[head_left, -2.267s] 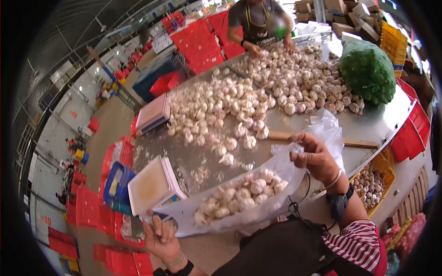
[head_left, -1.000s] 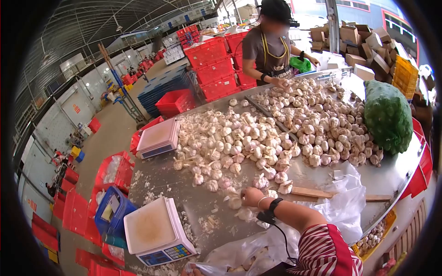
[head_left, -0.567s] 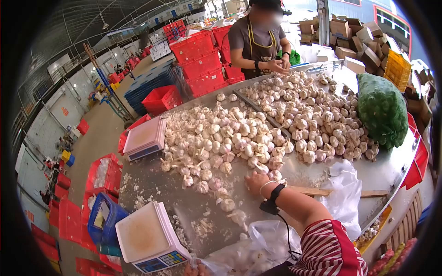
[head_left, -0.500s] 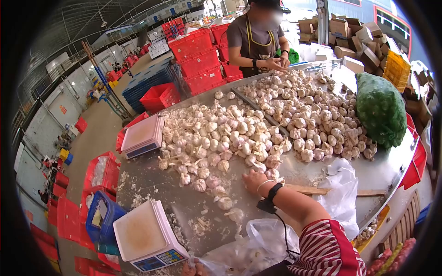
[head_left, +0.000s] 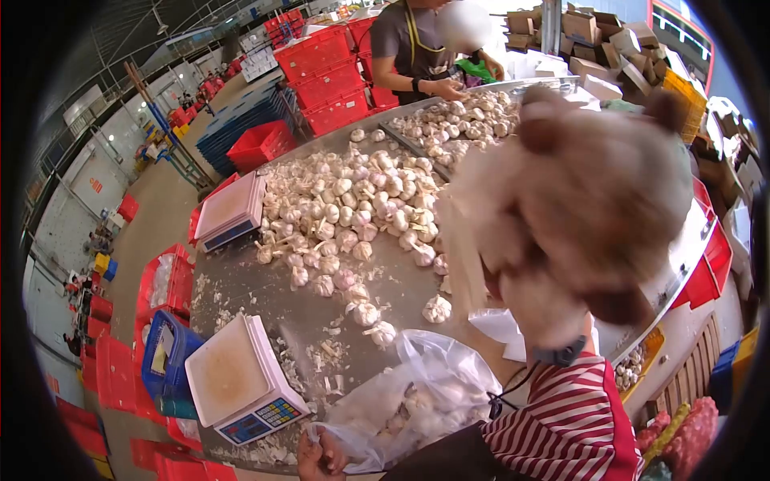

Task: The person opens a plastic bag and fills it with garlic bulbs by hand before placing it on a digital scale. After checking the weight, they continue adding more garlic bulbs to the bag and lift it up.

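White see-through plastic makes up the bag (head_left: 437, 353) at the near edge of the metal table (head_left: 257, 297), slumped on its side, with bagged garlic (head_left: 413, 409) showing through its wall. The left hand (head_left: 321, 457) is low at the bag's left end, its fingers curled and clamped on the edge of the plastic. The right hand (head_left: 577, 200) is up very close to the camera on the right, well apart from the left one. It is too blurred to tell whether it is wrapped around something, though pale and brown patches mix there. Below it, the wrist wears a dark watch (head_left: 561, 353), and the sleeve (head_left: 561, 425) is striped in red and white.

Just left of the bag stands a near scale (head_left: 228, 377) with a stained pan and a keypad facing the near side. A blue bin (head_left: 170, 357) is just left of that scale. Farther off, at the table's left edge, sits a far scale (head_left: 233, 212).

A broad garlic heap (head_left: 361, 192) covers the middle of the table, thinning out toward the bag; a single bulb (head_left: 437, 309) lies apart at its near right. Peelings (head_left: 333, 353) are scattered between the near scale and the heap. A metal strip (head_left: 417, 148) runs between the heap and more garlic (head_left: 473, 120) at the far side, where a co-worker (head_left: 409, 48) in a grey shirt and apron stands. Red crates (head_left: 321, 80) are stacked far left of that person.
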Available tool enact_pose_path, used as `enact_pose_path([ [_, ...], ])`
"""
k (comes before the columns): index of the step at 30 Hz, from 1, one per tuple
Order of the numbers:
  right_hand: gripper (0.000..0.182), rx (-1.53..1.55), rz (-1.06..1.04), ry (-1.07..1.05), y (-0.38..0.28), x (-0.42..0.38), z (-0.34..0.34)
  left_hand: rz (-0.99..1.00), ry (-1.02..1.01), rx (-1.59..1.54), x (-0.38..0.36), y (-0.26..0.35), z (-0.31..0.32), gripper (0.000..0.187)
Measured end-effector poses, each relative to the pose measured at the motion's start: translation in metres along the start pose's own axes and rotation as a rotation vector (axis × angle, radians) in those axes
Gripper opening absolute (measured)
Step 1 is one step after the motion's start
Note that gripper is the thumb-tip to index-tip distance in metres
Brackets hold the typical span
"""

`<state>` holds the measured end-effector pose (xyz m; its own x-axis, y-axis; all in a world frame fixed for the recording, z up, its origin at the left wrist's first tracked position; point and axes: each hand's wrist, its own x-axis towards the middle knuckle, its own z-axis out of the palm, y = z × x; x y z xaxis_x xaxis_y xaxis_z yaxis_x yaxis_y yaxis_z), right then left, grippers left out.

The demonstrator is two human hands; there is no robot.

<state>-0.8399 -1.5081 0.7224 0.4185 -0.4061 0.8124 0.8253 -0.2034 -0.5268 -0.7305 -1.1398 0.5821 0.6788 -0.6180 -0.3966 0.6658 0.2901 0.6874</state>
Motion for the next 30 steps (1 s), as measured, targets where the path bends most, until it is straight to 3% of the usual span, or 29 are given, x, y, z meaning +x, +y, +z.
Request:
enact_pose_path([
  [3,0.077,-0.076,-0.348,-0.077,-0.030,0.018,0.012,0.029,0.033,0.006,-0.004,-0.002,0.006,0.007],
  [4,0.084,-0.100,-0.474,-0.115,-0.035,0.023,0.015,0.033,-0.071,-0.005,-0.001,-0.002,0.002,0.008],
  [6,0.070,-0.067,-0.190,-0.076,-0.025,-0.008,0.015,0.038,-0.166,-0.023,-0.007,-0.001,0.003,0.010],
  [7,0.091,0.032,0.129,-0.013,-0.024,-0.026,0.006,0.066,-0.090,-0.001,-0.011,0.001,0.012,0.011],
  [8,0.090,0.126,0.315,0.029,-0.010,-0.044,0.005,0.090,-0.005,0.024,-0.019,0.002,0.015,0.014],
  [10,0.086,0.300,0.576,0.053,0.011,-0.085,0.013,0.019,-0.059,-0.096,-0.016,-0.001,-0.014,0.021],
  [12,0.082,0.449,0.766,-0.079,0.020,-0.123,0.030,0.163,-0.143,0.079,-0.019,0.001,-0.012,0.044],
  [14,0.075,0.409,0.910,-0.327,0.021,-0.145,0.052,0.169,-0.126,0.065,-0.024,0.003,-0.009,0.048],
  [17,0.065,0.333,0.758,-0.765,0.041,-0.167,0.080,0.196,-0.147,0.055,-0.030,0.006,-0.002,0.055],
  [20,0.065,0.089,0.832,-1.025,0.054,-0.172,0.098,0.206,-0.145,0.019,-0.039,0.009,0.004,0.063],
  [21,0.065,0.092,0.833,-1.028,0.059,-0.177,0.102,0.223,-0.194,-0.003,-0.042,0.012,0.005,0.066],
  [23,0.070,-0.440,0.807,-1.033,0.072,-0.194,0.106,0.261,-0.269,-0.019,-0.047,0.018,0.007,0.073],
  [26,0.075,-0.700,0.759,-0.982,0.083,-0.215,0.101,0.316,-0.327,0.007,-0.052,0.027,0.007,0.076],
  [30,0.078,-0.517,0.869,-0.852,0.096,-0.222,0.081,0.313,-0.272,-0.034,-0.052,0.029,0.003,0.076],
])
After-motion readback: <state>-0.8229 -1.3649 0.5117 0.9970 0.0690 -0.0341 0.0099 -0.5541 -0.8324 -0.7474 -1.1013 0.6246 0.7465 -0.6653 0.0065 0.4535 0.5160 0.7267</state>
